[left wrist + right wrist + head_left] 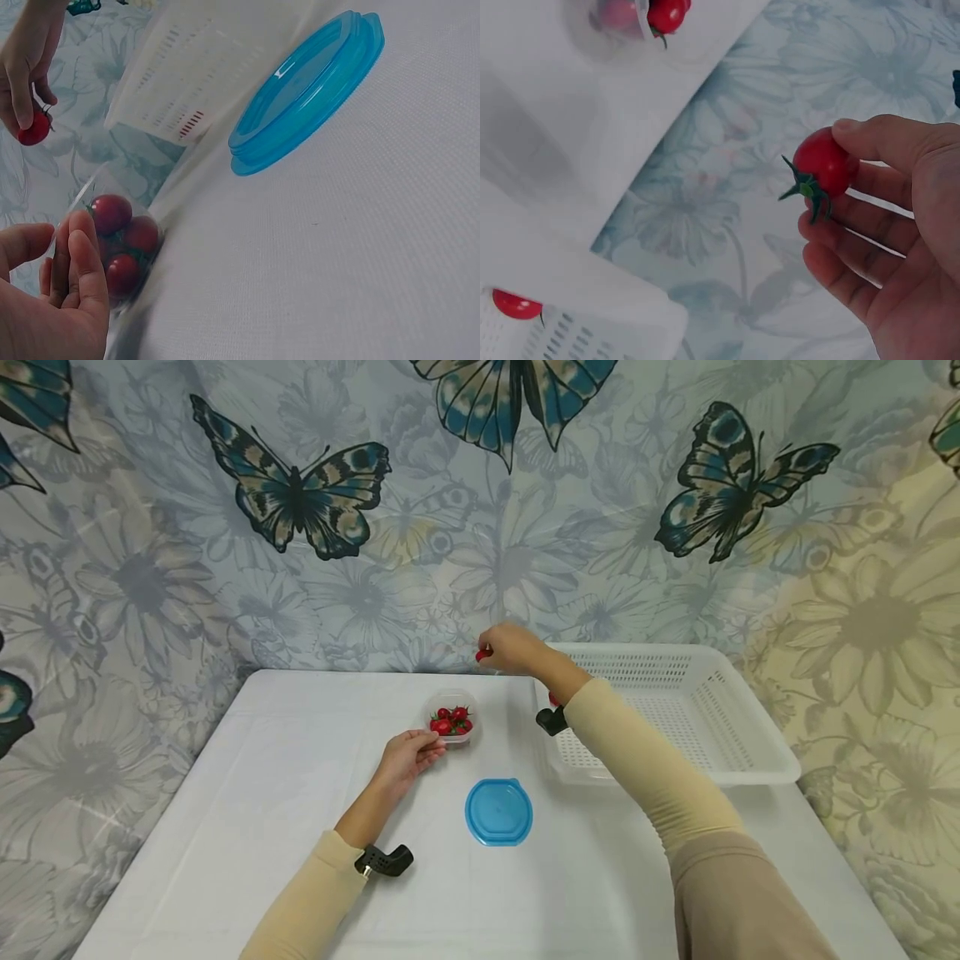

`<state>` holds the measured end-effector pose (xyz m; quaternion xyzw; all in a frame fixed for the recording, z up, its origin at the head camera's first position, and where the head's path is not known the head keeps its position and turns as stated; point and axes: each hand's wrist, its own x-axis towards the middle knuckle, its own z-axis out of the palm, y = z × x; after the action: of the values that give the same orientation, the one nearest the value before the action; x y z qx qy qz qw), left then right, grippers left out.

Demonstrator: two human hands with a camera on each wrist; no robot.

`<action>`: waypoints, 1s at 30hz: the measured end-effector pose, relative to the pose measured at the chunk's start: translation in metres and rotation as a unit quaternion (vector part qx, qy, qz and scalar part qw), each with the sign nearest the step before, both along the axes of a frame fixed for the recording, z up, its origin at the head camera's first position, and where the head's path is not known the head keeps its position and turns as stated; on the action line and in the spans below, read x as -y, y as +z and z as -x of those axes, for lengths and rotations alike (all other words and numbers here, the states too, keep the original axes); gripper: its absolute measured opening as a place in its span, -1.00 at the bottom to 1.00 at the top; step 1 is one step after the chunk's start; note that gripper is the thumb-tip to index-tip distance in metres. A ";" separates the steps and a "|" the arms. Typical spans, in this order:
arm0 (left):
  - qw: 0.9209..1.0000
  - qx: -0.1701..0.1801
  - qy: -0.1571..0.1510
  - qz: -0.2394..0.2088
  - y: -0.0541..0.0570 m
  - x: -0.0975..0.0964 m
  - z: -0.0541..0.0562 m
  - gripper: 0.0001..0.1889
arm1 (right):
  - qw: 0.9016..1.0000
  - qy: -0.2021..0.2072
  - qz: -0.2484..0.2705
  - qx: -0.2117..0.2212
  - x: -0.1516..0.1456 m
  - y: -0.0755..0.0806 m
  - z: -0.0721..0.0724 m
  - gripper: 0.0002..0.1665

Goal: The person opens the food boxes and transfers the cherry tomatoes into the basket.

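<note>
A clear plastic container (451, 740) with several cherry tomatoes (442, 727) in it stands on the table. My left hand (411, 758) holds its near left edge, the thumb on one side of the rim and fingers against the wall (84, 259). Between thumb and fingers my right hand (513, 649) pinches a single cherry tomato (826, 163) with a green stem, up in the air between the container and a white basket (757, 772). One more tomato (516, 304) shows inside the basket, partly hidden by the right wrist in the head view.
A round blue lid (498, 812) lies on the white-covered table (315, 735), in front of the container. The perforated basket takes up the table's far right corner. Behind the table's far edge hangs a butterfly-patterned cloth (510, 552).
</note>
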<state>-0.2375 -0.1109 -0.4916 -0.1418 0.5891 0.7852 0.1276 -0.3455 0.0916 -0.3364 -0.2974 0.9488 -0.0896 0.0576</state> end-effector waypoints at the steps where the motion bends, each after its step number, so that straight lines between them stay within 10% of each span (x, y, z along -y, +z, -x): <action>1: 1.000 0.000 0.000 0.000 0.000 0.000 0.000 -0.82 | 1.000 -0.003 0.002 0.002 -0.002 0.001 0.000 -0.77; 30: 1.000 0.004 0.002 0.006 0.002 0.000 -0.001 -0.81 | 0.992 -0.100 0.075 0.029 -0.096 0.003 0.005 -0.59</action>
<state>-0.2367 -0.1105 -0.4900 -0.1470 0.5932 0.7811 0.1278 -0.3508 0.1879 -0.3330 -0.2020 0.9623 -0.1741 0.0536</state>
